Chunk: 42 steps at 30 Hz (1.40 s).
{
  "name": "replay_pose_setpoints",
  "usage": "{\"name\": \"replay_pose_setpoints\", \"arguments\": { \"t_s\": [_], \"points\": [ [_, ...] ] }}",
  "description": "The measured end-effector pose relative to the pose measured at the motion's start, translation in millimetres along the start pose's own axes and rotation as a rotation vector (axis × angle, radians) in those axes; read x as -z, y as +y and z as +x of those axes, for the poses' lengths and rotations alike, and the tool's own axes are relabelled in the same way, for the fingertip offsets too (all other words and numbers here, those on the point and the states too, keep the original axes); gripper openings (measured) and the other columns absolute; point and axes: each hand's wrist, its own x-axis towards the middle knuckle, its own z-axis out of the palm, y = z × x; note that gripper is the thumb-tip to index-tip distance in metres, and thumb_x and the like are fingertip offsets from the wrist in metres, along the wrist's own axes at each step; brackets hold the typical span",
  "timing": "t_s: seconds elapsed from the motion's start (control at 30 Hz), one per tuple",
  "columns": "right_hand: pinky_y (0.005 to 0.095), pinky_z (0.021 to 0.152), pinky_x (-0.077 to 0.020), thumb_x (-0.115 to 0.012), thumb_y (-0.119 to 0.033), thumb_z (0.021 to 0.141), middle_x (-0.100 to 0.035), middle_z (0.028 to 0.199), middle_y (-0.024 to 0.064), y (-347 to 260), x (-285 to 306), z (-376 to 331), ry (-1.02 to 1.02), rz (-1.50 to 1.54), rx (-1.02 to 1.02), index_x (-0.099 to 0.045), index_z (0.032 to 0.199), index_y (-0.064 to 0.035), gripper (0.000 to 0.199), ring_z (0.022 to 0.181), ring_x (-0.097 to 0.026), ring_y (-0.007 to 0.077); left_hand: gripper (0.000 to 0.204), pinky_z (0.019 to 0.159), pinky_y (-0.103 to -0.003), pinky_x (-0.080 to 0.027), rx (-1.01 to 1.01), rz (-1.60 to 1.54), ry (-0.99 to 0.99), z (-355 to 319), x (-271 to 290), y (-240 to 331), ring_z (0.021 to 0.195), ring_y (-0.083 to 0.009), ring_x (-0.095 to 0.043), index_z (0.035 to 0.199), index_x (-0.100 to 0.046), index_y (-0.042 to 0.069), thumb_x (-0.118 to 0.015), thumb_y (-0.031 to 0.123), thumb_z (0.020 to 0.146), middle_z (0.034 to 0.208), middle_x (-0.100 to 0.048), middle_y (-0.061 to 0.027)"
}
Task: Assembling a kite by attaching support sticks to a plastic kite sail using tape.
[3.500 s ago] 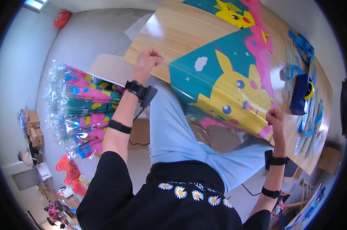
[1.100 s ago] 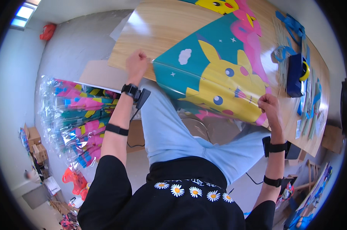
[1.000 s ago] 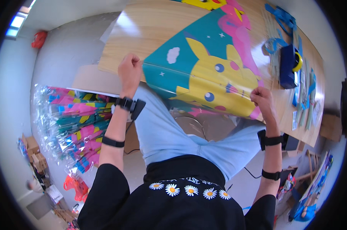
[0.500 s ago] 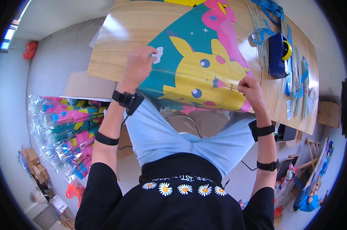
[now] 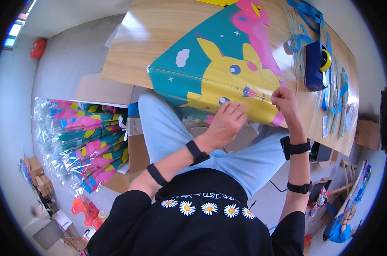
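Observation:
A glossy triangular printed sheet (image 5: 176, 83), like a kite's sail, lies over the table's near edge. It is teal and pink with a big yellow cartoon creature, and a thin straight line crosses it. My left hand (image 5: 225, 126) rests on its near part below the creature's face, fingers extended and lying on the surface. At the sheet's right side my right hand (image 5: 286, 104) is closed in a pinch; whatever is between its fingertips is too small to make out. The sheet's near edge hangs down over my lap and is partly hidden.
On the wooden table (image 5: 155, 30), a dark blue tape dispenser (image 5: 315, 70) stands right, among thin rods (image 5: 293, 42) and blue ribbon (image 5: 308, 13). Clear-wrapped bundles of similar colourful sheets (image 5: 91, 136) lie at left by a cardboard box (image 5: 138, 151). A red bag (image 5: 86, 211) is lower left.
My left hand has come from the sheet's left corner rightward and nearer, onto its near part. My right hand keeps its pinch at the right side.

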Motion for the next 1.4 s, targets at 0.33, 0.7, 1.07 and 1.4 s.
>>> {"name": "replay_pose_setpoints", "arguments": {
  "t_s": [0.33, 0.7, 1.07, 1.4],
  "points": [
    [0.0228, 0.049, -0.0355, -0.063, -0.002, 0.079, -0.055, 0.064, -0.0005, 3, 8, -2, -0.027, 0.077, -0.032, -0.061, 0.078, -0.0024, 0.002, 0.056, -0.049, 0.0066, 0.06, 0.116, -0.052, -0.024, 0.031, 0.134, -0.026, 10, -33, 7, 0.14, -0.0345, -0.034, 0.126, -0.056, -0.002, -0.073, 0.017, 0.071, 0.147, -0.041, -0.0185],
    [0.0235, 0.054, -0.0385, -0.064, -0.002, 0.079, -0.057, 0.067, 0.0, -6, 1, -2, -0.026, 0.058, -0.023, -0.062, 0.079, -0.0013, 0.002, 0.06, -0.05, 0.0071, 0.061, 0.114, -0.047, -0.03, 0.026, 0.023, -0.083, 11, -12, 11, 0.137, -0.0366, -0.038, 0.127, -0.054, -0.004, -0.074, 0.015, 0.073, 0.142, -0.045, -0.0215],
    [0.0262, 0.058, -0.0415, -0.064, 0.001, 0.079, -0.059, 0.071, 0.0018, -21, 6, -17, 0.034, 0.033, 0.0, -0.062, 0.08, 0.0006, 0.002, 0.065, -0.053, 0.01, 0.015, 0.068, -0.041, -0.049, 0.11, -0.196, -0.192, 140, 62, -107, 0.078, -0.0301, -0.065, 0.084, -0.062, 0.0, -0.069, 0.011, 0.077, 0.085, -0.067, -0.0133],
    [0.0289, 0.062, -0.0451, -0.065, -0.002, 0.077, -0.061, 0.07, 0.0066, -18, 6, -13, 0.046, 0.001, -0.008, -0.062, 0.08, 0.0025, 0.006, 0.068, -0.057, 0.0143, 0.025, 0.069, -0.038, -0.051, 0.099, -0.148, -0.849, 193, 16, -98, 0.085, -0.0284, -0.065, 0.086, -0.066, 0.001, -0.079, 0.011, 0.067, 0.089, -0.069, -0.0128]
  ]
}}
